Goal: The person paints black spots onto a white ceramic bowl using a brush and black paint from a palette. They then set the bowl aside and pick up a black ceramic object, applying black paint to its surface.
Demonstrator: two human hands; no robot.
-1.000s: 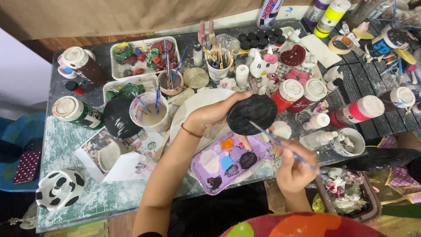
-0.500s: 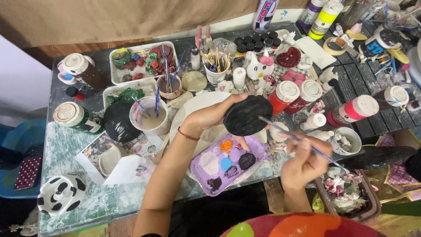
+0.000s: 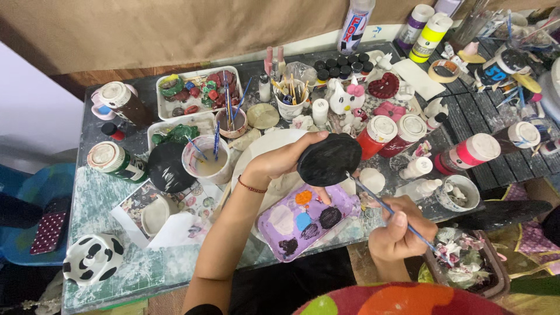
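Observation:
My left hand (image 3: pixel 284 158) holds a round black-painted piece (image 3: pixel 329 159) above a white plate (image 3: pixel 256 150). A red thread bracelet circles that wrist. My right hand (image 3: pixel 398 231) grips a thin blue-handled paintbrush (image 3: pixel 385 206), whose tip touches the lower right edge of the black piece. Just below lies a purple palette tray (image 3: pixel 306 217) with blobs of orange, blue, white and black paint.
A cup of murky water (image 3: pixel 205 158) with brushes stands left of the plate beside a black disc (image 3: pixel 168 167). Red paint jars (image 3: pixel 377 133), paint bottles, a brush cup (image 3: pixel 290 96), white trays of painted pieces (image 3: pixel 198 90) and a cow-patterned dish (image 3: pixel 93 259) crowd the table.
The black piece has tilted a little in my left hand, and the brush in my right hand has shifted to its lower right edge. The view has drifted slightly.

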